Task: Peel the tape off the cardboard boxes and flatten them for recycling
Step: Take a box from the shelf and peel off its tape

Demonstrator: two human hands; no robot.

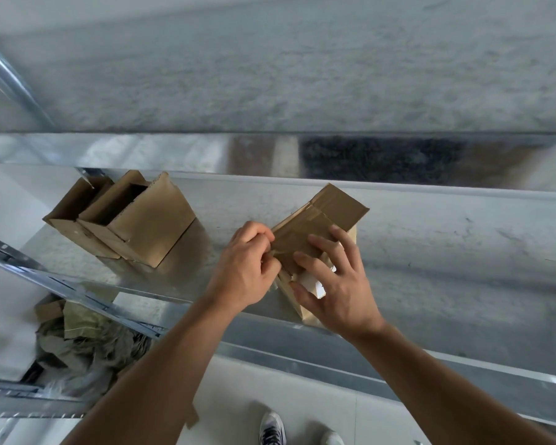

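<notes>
Left hand [244, 268] pinching tape [276, 252] at edge of taped box [334, 207], sitting centre on metal shelf [430, 245]. Right hand [337, 290] pressing box, fingers spread. Opened boxes [148, 226] sitting at 9 o'clock.

On the metal shelf [430, 239], the left hand [241, 268] pinches tape [276, 252] at the edge of a cardboard box [331, 210]; the right hand [337, 284] presses spread fingers [318, 244] on its top, and two open boxes [126, 216] stand well apart to the left
</notes>
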